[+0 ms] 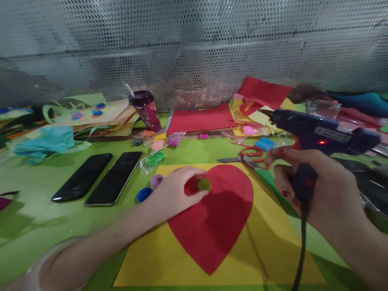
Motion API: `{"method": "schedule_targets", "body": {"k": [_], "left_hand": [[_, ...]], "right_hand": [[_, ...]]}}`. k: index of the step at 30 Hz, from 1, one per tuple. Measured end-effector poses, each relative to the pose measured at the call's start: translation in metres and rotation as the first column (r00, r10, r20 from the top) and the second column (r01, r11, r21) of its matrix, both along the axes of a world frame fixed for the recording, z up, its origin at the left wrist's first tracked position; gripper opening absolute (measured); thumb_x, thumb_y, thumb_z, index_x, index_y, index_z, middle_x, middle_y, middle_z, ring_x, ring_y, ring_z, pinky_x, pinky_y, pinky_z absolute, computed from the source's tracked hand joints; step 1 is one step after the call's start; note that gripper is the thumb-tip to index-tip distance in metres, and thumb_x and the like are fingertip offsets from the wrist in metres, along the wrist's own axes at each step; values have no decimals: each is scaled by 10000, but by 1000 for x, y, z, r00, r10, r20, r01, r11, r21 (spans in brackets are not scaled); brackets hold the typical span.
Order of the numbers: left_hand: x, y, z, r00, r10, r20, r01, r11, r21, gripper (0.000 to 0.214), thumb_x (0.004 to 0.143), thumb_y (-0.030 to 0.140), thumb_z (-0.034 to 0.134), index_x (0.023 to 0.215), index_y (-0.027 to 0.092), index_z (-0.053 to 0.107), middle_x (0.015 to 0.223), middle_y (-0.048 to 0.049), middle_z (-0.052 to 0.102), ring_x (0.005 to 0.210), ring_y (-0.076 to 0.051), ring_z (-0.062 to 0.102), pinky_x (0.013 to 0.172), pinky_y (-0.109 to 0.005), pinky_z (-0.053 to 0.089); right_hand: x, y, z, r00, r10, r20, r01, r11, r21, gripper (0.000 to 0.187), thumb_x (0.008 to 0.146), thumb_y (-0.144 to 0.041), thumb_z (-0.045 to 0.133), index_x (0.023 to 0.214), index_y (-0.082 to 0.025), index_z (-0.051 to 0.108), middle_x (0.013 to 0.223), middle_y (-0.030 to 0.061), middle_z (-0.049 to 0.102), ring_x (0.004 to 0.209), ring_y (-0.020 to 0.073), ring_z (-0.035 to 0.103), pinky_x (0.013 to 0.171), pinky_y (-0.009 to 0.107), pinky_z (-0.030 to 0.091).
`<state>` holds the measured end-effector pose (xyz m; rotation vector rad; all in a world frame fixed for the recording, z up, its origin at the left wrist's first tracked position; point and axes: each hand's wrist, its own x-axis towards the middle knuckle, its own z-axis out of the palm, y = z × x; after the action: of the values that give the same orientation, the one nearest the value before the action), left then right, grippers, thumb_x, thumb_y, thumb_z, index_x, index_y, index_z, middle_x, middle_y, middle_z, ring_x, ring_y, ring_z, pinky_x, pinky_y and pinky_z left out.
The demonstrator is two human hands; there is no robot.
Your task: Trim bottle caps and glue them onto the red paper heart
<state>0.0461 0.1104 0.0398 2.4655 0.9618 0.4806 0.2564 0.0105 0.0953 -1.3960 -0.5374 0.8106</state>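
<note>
My left hand (178, 188) reaches over the upper left of a red paper heart (218, 226). Thumb and fingers curve around a small yellow-green bottle cap (204, 185), closed on its edges. Under the heart lies a yellow sheet (151, 258). Raised on the right, my right hand (321, 186) grips a dark blue glue gun (315, 129) by its handle; its red light is lit, its nozzle points left and its cord hangs down. Beside my left wrist sit a blue cap (144, 194) and a lilac cap (157, 181).
Scissors (242, 157) with red handles lie behind the heart. Two black phones (115, 178) rest on the left. Farther back are a cup with a straw (147, 110), red sheets (201, 118), small bagged clay pieces (157, 157) and a turquoise cloth-like piece (45, 141). A perforated metal panel (136, 48) stands behind.
</note>
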Motion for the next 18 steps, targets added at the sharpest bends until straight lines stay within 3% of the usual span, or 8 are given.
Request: {"method": "schedule_targets", "body": {"k": [9,18], "left_hand": [[1,-1,3,998,-62,32,63,998,-16,173,824,345,604,957,240,640,1040,-26,695,937,-217,656,811,-359,503],[4,-3,5,996,-65,59,67,997,-31,162,805,297,640,934,199,632,1025,-41,695,930,-193,641,829,-315,505]], "right_hand": [[-3,-4,2,1000,1,-6,-1,1000,8,288,523,-399,749,678,-179,648,385,-35,413,249,105,354,199,179,213],[3,-6,-2,997,68,26,-67,997,-21,223,648,-403,691,729,-200,647,368,-41,410,251,108,366,226,174,260]]}}
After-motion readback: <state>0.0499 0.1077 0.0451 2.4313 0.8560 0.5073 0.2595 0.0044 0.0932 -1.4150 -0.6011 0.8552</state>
